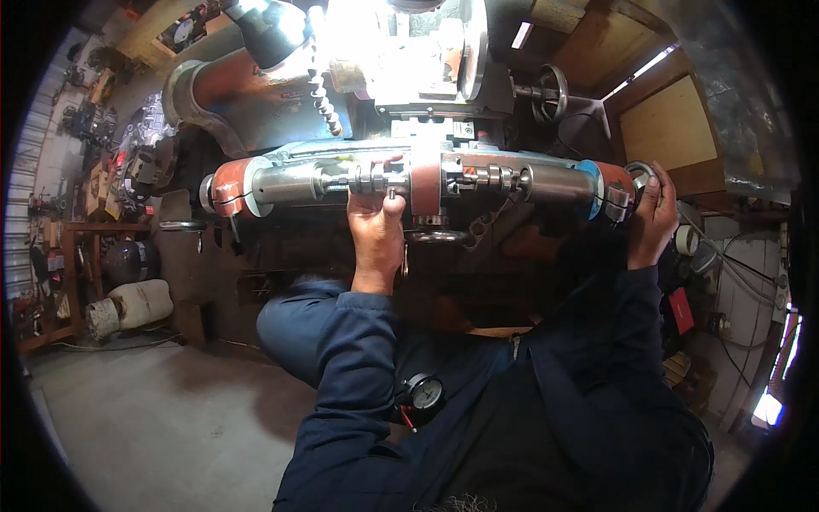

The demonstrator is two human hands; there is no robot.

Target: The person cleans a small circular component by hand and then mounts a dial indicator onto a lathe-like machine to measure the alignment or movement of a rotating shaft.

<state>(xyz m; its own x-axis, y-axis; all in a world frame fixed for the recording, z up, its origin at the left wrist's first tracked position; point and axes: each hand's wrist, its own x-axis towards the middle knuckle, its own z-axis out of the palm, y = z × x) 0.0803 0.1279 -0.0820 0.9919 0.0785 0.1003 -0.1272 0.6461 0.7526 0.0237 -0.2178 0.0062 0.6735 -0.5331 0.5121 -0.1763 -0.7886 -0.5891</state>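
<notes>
A steel shaft with webs and journals, which looks like a crankshaft (488,177), lies level across the machine between two steel cylinders (290,183) (559,183). My left hand (375,235) reaches up from below to its left part, fingers curled around it and thumb in front. An upright reddish-brown band (425,181) stands just right of that hand and hides the shaft's middle. At the far right end, my right hand (653,209) is closed around the rim of a small metal handwheel (640,173). Red end housings (230,188) hold the cylinders; the right one has a blue ring.
A lamp (271,32) and a segmented coolant hose (322,81) hang above; glare washes out the top middle. Another handwheel (440,238) sits below the shaft, and one (553,92) behind. A dial gauge (424,392) is close to my jacket. A stained white canister (141,305) lies left.
</notes>
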